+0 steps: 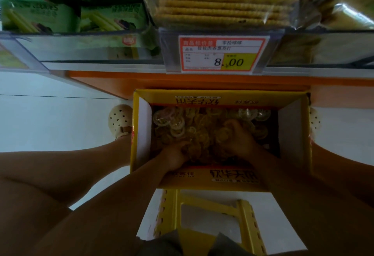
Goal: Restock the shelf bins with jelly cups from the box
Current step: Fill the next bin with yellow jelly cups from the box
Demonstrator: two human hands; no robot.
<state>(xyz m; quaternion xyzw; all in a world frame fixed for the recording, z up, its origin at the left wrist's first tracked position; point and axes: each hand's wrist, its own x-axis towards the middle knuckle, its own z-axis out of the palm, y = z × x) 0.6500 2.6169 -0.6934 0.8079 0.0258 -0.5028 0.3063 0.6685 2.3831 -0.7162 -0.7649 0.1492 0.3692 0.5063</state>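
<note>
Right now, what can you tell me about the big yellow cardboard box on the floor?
The yellow cardboard box sits open on the white floor, in front of the orange shelf base, between two cream clogs. Its flaps fold outward with black printed lettering; the inner walls look white. Small clear jelly cups lie piled inside. The left hand digs into them and the right hand grips some.

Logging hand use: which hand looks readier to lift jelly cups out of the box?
Probably the right hand: it curls round jelly cups atop the pile; the left hand digs lower down.
</note>
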